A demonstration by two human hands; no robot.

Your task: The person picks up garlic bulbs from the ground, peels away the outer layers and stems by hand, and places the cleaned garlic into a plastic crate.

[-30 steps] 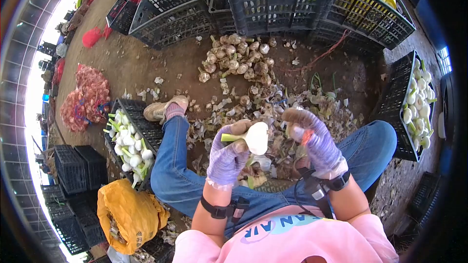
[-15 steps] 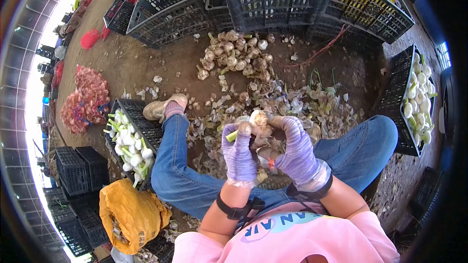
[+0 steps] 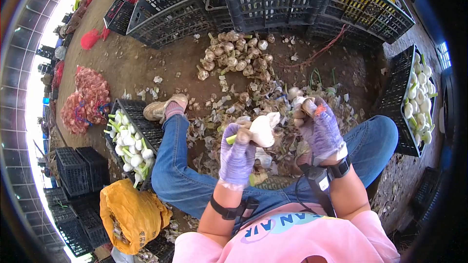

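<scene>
My left hand (image 3: 237, 153) is closed round the short green stem of a garlic bulb (image 3: 263, 131). The bulb's side looks smooth and white, and a loose flap of skin hangs from its far right edge. Apart from it, to the right, my right hand (image 3: 319, 129) is raised with its fingers pinched on a pale piece of garlic skin (image 3: 298, 98), partly hidden by the fingers. Purple wrapping covers both hands, leaving some fingertips bare. Beneath them lies a litter of peeled garlic skins (image 3: 219, 122). Farther off, a heap of unpeeled garlic bulbs (image 3: 236, 53) rests on the ground.
Black crates of white garlic stand beside my left leg (image 3: 141, 117) and at the right (image 3: 397, 102). Large crates (image 3: 278, 5) line the far side. An orange sack (image 3: 131, 214) sits at the lower left, and red net bags (image 3: 87, 100) lie farther left.
My hands have moved apart, the right one going right and away from me with skin in its fingers. The bulb in my left hand now shows a clean white side instead of brownish skin.
</scene>
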